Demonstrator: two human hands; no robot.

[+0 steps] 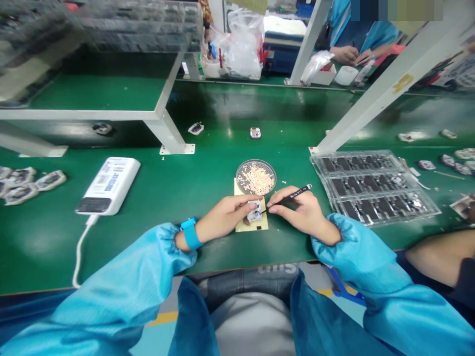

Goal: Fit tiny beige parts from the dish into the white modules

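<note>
My left hand (232, 212) is closed around a small white device casing (255, 211), gripped between thumb and fingers. Between the fingers of my right hand (297, 210) is a pair of black tweezers (293, 196), their tips touching or very near the casing's right side. Beneath both lies a pale yellow sheet (243, 227) on the green bench. Just beyond the casing, a round dark dish (238, 184) holds many tiny beige pieces (259, 179). What the tweezer tips grip, if anything, is too small to make out.
A white power bank (113, 183) with a cable stands at left, near several casings (50, 180). Clear plastic trays (378, 190) of dark parts lie at right. Two casings sit on the belt (230, 113) ahead. White metal posts (172, 133) rise nearby. Another person's hands (349, 54) work opposite.
</note>
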